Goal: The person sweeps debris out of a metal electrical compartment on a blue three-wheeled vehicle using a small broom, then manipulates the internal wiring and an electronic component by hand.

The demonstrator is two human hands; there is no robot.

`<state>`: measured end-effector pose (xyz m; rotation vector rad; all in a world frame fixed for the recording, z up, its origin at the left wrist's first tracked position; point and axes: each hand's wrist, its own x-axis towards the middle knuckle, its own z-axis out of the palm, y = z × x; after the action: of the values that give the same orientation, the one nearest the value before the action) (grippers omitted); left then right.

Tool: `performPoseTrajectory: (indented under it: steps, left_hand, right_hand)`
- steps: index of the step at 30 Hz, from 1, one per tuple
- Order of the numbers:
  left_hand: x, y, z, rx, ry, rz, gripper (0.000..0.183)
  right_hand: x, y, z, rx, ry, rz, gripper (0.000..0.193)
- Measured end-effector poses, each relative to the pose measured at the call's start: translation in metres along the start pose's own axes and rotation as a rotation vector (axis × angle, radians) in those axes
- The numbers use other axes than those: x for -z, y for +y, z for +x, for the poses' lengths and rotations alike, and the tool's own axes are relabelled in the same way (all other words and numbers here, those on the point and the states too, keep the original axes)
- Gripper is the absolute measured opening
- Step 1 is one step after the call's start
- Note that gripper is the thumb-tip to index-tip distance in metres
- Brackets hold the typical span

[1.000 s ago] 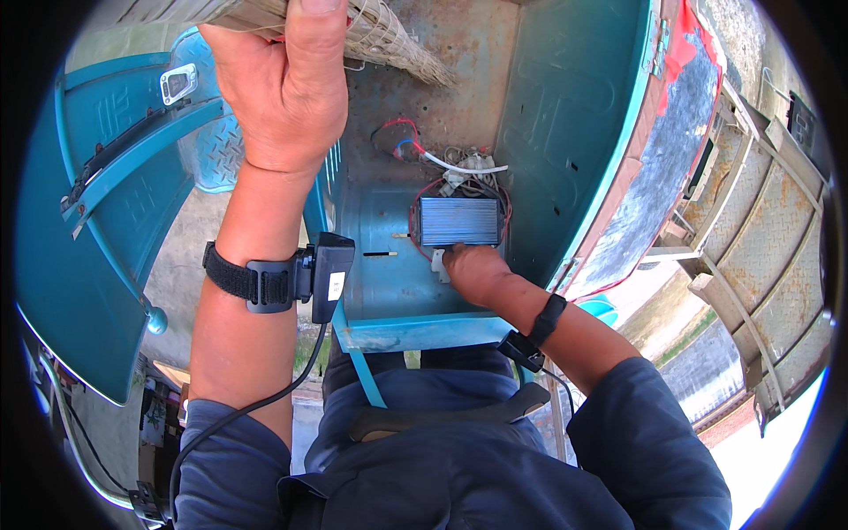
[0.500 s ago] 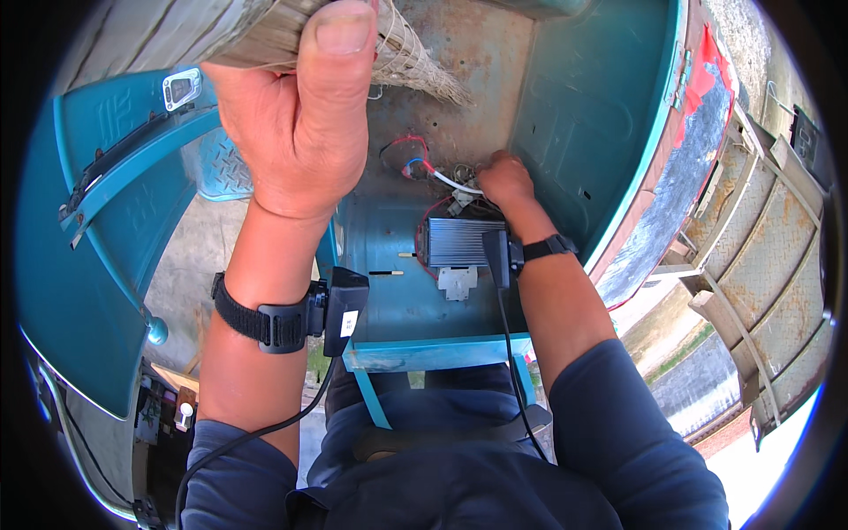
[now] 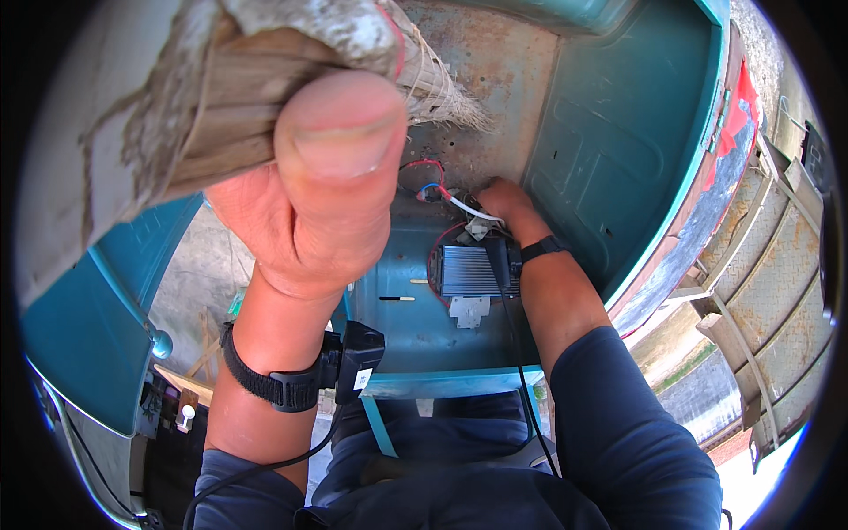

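One teal panel (image 3: 97, 340) stands at far left, beside pale ground (image 3: 199, 269). Our left hand (image 3: 311, 225) is clamped on a straw broom (image 3: 238, 115), whose bristly tip hangs over the rusty far part of a teal metal box (image 3: 415, 340). Inside, two short strips (image 3: 397, 299) show left of a finned metal unit (image 3: 468, 272), set back from the near edge. Red and white wires (image 3: 477, 211) tangle behind it. Our right hand (image 3: 507, 203) is among them near the right wall (image 3: 609, 168); with its fingers hidden, we cannot tell whether they grip anything. Farther right is a rusty ribbed panel (image 3: 761, 265).
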<state>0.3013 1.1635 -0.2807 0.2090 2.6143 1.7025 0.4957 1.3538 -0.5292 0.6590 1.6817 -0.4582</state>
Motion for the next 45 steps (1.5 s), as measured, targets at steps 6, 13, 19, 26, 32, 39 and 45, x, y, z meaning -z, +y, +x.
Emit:
performPoseTrajectory:
  steps: [6,13,19,26,32,39,45]
  left_hand:
    - [0.000,0.000,-0.001,0.064,0.046,0.031,0.102]
    - [0.002,-0.003,-0.002,0.041,0.085,0.030,0.100]
    - [0.003,-0.003,-0.002,0.033,0.088,0.022,0.098]
    - [-0.001,-0.002,-0.001,0.015,0.062,0.002,0.097]
    - [-0.001,0.000,0.001,-0.006,0.028,-0.015,0.095]
    - [0.001,0.004,0.003,0.001,-0.047,-0.102,0.093]
    - [0.003,-0.016,0.007,-0.089,-0.010,-0.168,0.092]
  right_hand:
    - [0.004,0.011,0.019,0.157,-0.003,0.208,0.045]
    - [0.035,0.005,-0.030,0.148,0.093,0.324,0.033]
    - [0.044,0.006,-0.053,0.138,0.077,0.291,0.033]
    - [0.047,-0.009,-0.007,0.406,-0.250,-0.065,0.043]
    - [0.058,-0.046,-0.030,0.176,-0.525,-0.131,0.050]
    - [0.057,-0.048,-0.039,0.360,-0.400,-0.245,0.074]
    - [0.048,-0.056,-0.025,0.493,-0.620,-0.246,0.072]
